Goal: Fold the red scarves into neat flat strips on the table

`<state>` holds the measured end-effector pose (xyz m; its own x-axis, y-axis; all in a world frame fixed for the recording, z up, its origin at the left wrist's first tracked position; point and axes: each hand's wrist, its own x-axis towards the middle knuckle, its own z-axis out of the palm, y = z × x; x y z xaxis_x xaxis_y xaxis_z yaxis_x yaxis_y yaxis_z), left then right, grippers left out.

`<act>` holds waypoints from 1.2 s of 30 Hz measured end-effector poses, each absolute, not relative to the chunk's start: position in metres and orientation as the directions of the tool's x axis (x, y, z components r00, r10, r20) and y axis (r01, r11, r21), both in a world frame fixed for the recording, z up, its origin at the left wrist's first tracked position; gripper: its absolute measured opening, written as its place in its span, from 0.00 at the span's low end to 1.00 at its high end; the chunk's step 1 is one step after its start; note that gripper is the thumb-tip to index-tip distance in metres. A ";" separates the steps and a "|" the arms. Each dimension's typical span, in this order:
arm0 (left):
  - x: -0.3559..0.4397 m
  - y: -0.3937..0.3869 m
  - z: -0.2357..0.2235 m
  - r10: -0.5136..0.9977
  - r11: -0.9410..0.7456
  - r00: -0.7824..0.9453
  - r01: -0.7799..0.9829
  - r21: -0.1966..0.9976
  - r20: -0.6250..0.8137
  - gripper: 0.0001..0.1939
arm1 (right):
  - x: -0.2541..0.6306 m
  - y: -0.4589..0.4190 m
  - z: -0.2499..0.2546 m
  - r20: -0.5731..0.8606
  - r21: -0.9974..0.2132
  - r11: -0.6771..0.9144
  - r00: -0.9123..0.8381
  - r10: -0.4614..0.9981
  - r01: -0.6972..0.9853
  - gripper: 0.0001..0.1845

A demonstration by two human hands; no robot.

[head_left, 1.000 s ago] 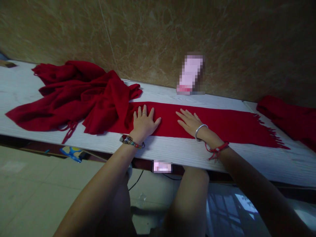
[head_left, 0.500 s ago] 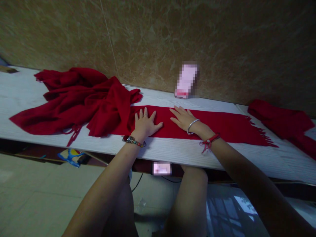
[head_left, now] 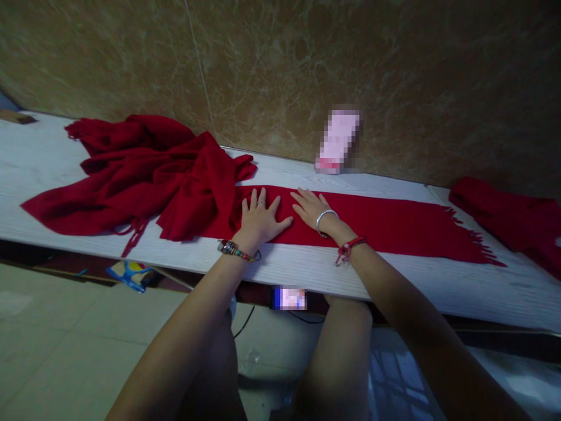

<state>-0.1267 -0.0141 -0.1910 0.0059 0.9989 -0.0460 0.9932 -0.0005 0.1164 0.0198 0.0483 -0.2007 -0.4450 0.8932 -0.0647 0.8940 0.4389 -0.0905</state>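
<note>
A red scarf with a fringed right end lies flat along the white table. My left hand rests palm down on it with fingers spread, beside the bunched part. My right hand, also flat and open, lies on the scarf a little to the right. Neither hand grips the cloth. To the left, a crumpled heap of red cloth with some tassels covers the flat strip's left end; whether both are one piece I cannot tell.
Another red cloth lies at the table's right end. A blurred pink box-like object stands at the wall behind the white table. Below the front edge are a lit screen and a blue packet.
My right hand has slid left along the scarf, closer to my left hand. My left hand stays at the same spot on the cloth. The view has shifted slightly.
</note>
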 end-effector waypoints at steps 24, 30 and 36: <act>-0.115 0.006 -0.188 0.978 0.208 -0.207 0.976 0.065 -0.021 0.32 | 0.019 0.047 -0.199 -0.038 -0.127 0.443 -0.451 0.892 0.888 0.28; -0.118 0.008 -0.191 0.989 0.118 -0.120 0.993 0.032 0.081 0.31 | 0.019 0.047 -0.200 -0.031 -0.128 0.445 -0.452 0.891 0.886 0.28; -0.131 0.018 -0.191 0.998 0.045 -0.043 0.997 0.059 -0.046 0.33 | 0.019 0.047 -0.199 -0.042 -0.120 0.442 -0.450 0.892 0.889 0.28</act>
